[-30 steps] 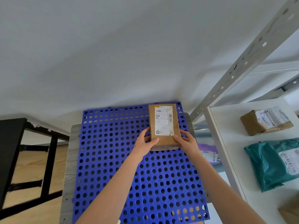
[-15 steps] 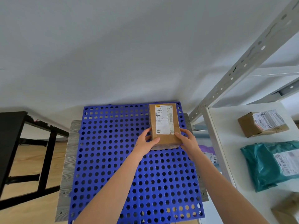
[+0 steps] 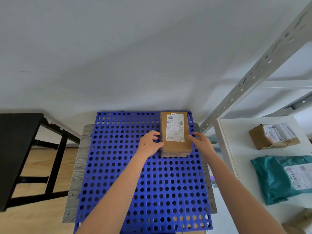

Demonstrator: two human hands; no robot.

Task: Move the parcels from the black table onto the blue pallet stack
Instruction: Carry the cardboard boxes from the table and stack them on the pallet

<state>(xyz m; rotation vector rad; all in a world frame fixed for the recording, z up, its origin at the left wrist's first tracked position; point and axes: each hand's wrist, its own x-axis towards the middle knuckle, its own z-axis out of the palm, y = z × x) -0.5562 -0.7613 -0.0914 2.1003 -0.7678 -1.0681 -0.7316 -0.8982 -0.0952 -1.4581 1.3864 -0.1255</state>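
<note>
A brown cardboard parcel (image 3: 175,147) with a white shipping label lies flat on the blue perforated pallet stack (image 3: 118,157), at its far right corner. My left hand (image 3: 149,145) is at the parcel's left side with fingers spread; only the thumb touches the near left edge. My right hand (image 3: 201,142) is at the parcel's right side, fingers loose and just brushing its edge. Neither hand grips it. The black table (image 3: 15,141) stands at the left; no parcels show on the visible part of it.
A white metal shelf (image 3: 236,157) stands close on the right, with a slanted upright post (image 3: 244,81). It holds a brown box (image 3: 273,135), a teal mailer bag (image 3: 278,179) and another cardboard piece (image 3: 298,223). A grey wall is behind the pallet; wooden floor lies under the table.
The parcel went from being held at its near end to resting on the pallet's far right corner. Both hands have loosened and drawn slightly off its sides.
</note>
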